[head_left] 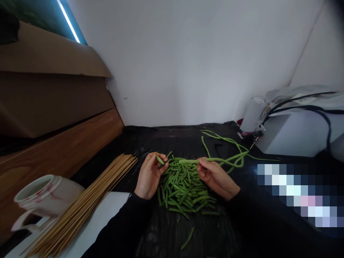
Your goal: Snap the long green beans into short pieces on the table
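Between thumb and fingers, my left hand (150,172) pinches a short piece of green bean (160,159). Opposite it, my right hand (216,176) is closed on a long green bean (189,161), whose end points left toward my left hand. More long beans (239,157) curl out behind and to the right of my right hand. Under and between both hands lies a pile of short cut bean pieces (186,188) on black plastic sheeting (172,138). One loose bean piece (188,239) rests nearer to me, apart from the pile.
At the left, a bundle of thin wooden sticks (86,206) lies across white paper (103,215), beside a white mug (51,193). A cardboard box (53,96) stands behind them. A white box (290,132) with black cables is at the right. A white wall (182,64) closes the back.
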`<action>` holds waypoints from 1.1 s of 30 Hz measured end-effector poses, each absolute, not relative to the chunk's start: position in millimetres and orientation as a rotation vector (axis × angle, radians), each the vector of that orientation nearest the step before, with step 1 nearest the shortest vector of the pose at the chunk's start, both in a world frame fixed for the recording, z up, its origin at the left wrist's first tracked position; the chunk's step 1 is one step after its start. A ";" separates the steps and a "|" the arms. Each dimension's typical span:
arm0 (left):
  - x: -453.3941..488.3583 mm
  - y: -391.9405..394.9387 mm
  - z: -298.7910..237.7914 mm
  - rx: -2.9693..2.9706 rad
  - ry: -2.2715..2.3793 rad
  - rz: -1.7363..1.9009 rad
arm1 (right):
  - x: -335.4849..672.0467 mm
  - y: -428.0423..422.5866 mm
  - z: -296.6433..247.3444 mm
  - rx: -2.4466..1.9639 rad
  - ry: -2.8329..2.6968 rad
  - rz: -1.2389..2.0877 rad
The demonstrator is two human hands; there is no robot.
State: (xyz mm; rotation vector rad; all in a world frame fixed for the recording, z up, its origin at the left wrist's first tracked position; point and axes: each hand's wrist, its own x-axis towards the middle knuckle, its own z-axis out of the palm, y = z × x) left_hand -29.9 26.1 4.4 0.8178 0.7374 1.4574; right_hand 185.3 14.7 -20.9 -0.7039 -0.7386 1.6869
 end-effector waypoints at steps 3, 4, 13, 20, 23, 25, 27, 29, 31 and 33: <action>-28.7 22.5 5.4 0.887 0.748 1.304 | 185.1 14.3 -20.6 -0.700 -0.738 1.695; -26.7 20.5 5.4 0.950 0.776 1.275 | 184.8 14.0 -20.7 -0.698 -0.743 1.695; -19.3 12.4 1.3 1.352 0.999 1.159 | 183.1 11.2 -20.1 -0.675 -0.800 1.707; -16.7 7.2 7.1 1.451 0.984 1.121 | 182.5 9.8 -19.7 -0.671 -0.814 1.714; -17.0 4.4 9.9 1.505 0.956 1.099 | 181.8 8.7 -19.0 -0.657 -0.820 1.749; -17.9 1.1 12.8 1.566 0.916 1.057 | 181.3 7.6 -17.1 -0.642 -0.822 1.783; -17.9 -3.8 16.5 1.637 0.855 1.000 | 180.9 6.0 -14.8 -0.612 -0.851 1.836; -16.1 -9.1 19.7 1.748 0.797 0.959 | 181.1 3.5 -12.7 -0.567 -0.928 1.893; -12.6 -13.0 20.9 1.916 0.751 0.938 | 182.8 -0.2 -11.1 -0.522 -1.018 1.940; -8.8 -13.9 19.6 2.071 0.745 0.928 | 186.6 -4.9 -9.1 -0.496 -1.107 1.988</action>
